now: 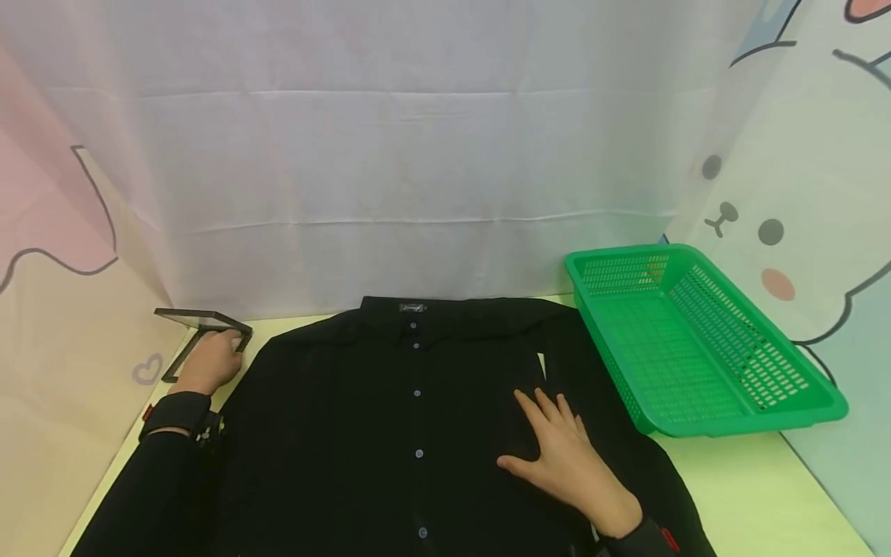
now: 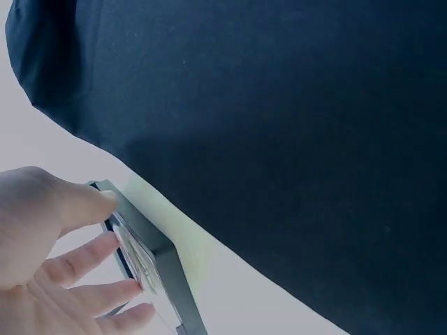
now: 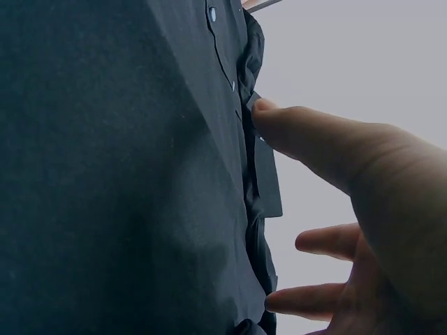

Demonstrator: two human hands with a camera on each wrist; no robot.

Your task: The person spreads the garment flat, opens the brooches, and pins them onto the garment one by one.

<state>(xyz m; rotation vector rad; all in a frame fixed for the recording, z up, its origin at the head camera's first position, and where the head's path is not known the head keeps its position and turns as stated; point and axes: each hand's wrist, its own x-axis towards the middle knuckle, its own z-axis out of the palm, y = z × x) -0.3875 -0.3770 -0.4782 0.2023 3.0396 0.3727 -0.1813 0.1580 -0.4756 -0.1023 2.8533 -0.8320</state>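
Black shirt (image 1: 362, 433) lies spread front side up over the middle of the pale yellow-green worktop (image 1: 759, 480), its collar at the far edge and its lower part running out of the head view. On the right, its sleeve lies beside the body, with a narrow slit of worktop showing between them.

Just beside that sleeve, on the far right, sits a green basket (image 1: 689, 356) with perforated walls.

Over the right part of the shirt front is the right hand (image 1: 557, 456), fingers spread and thumb held wide, with nothing in its hold; whether it touches the cloth cannot be told.

At the left edge of the worktop, near the shirt's shoulder, is a dark-rimmed frame (image 2: 166, 258) whose upper panel is tilted. The left hand (image 1: 210, 362) is at it, thumb on the rim and fingertips against the inner face, fingers a little apart; whether it truly grips cannot be made out.

A dark band (image 1: 177, 412) circles the left wrist. Inside the collar is a small label (image 1: 413, 307), and pale buttons (image 1: 419, 453) run down the front.
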